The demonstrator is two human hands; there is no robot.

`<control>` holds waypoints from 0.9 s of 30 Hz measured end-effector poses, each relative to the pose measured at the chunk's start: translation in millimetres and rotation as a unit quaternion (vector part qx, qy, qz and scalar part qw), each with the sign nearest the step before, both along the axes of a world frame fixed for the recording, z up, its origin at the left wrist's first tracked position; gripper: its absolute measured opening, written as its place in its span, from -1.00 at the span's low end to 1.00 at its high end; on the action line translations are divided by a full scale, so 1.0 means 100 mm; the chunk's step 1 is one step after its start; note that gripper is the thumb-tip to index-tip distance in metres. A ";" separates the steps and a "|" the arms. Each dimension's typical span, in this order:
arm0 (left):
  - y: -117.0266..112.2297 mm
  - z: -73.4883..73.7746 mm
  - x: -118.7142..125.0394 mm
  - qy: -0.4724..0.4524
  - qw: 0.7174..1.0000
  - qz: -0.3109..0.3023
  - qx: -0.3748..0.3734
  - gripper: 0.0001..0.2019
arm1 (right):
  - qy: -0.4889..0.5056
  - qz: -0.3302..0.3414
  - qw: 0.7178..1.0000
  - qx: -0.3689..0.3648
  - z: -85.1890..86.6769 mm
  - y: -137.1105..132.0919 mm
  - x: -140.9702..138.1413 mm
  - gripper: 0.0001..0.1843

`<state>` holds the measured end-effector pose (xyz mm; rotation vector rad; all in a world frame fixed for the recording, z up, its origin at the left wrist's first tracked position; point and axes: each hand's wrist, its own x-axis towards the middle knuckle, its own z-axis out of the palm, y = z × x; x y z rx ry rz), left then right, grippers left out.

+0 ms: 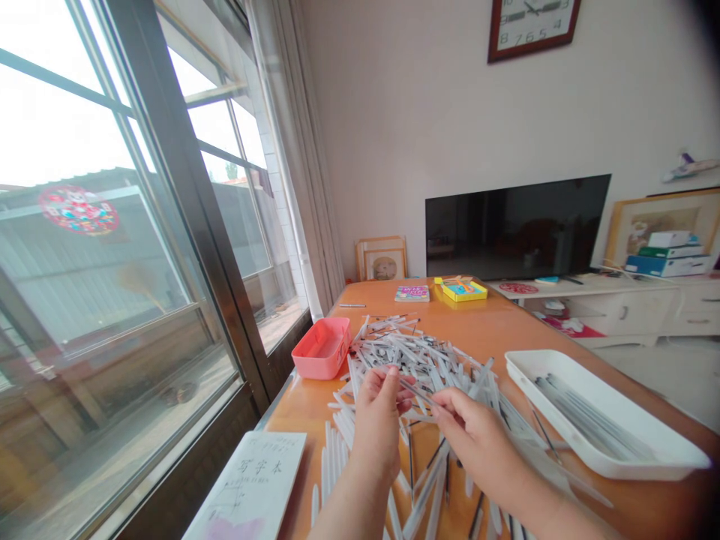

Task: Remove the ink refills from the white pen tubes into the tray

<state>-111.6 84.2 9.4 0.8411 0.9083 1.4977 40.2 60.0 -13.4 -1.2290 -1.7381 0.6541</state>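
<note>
Both hands meet over the pile in the middle of the table. A thin grey pen refill spans the gap between them. My left hand is closed, thumb up, with its fingers around the far end. My right hand pinches the near end between thumb and fingers. Beneath and around them lies a loose heap of translucent white pen barrels, mixed with dark thin refills. To the right, a white tray holds several grey refills lying side by side.
A pink plastic box stands left of the heap. An exercise book lies at the near left, by the window. Farther back are a pen, a purple booklet and a yellow box. A television stands behind the orange table.
</note>
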 end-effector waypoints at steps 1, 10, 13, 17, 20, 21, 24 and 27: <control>0.01 0.00 -0.01 -0.001 1.000 0.001 -0.001 -0.57 | -0.001 0.001 1.000 -0.006 0.01 0.00 0.01 -0.74; -0.03 0.01 0.05 0.033 0.998 -0.059 -0.005 -0.64 | -0.006 -0.005 1.000 0.014 0.05 0.01 0.04 -0.79; -0.05 0.03 0.07 0.070 0.995 -0.067 -0.003 -0.65 | -0.054 -0.045 0.996 0.052 0.16 0.03 0.12 -0.82; -0.05 0.03 0.06 0.117 0.993 -0.021 0.008 -0.61 | -0.117 -0.172 0.972 0.109 0.40 0.06 0.48 -0.81; -0.01 0.00 0.02 0.133 0.991 0.000 0.008 -0.58 | -0.164 -0.301 0.935 0.091 0.51 0.09 0.96 -0.77; 0.01 -0.01 0.00 0.134 0.991 0.004 0.006 -0.57 | -0.191 -0.339 0.920 0.056 0.53 0.09 1.13 -0.75; 0.06 -0.04 -0.05 0.127 0.992 0.018 -0.006 -0.52 | -0.263 -0.401 0.872 -0.100 0.49 0.11 1.58 -0.70; 0.09 -0.04 -0.06 0.115 0.993 0.026 -0.013 -0.47 | -0.284 -0.407 0.850 -0.177 0.38 0.14 1.85 -0.71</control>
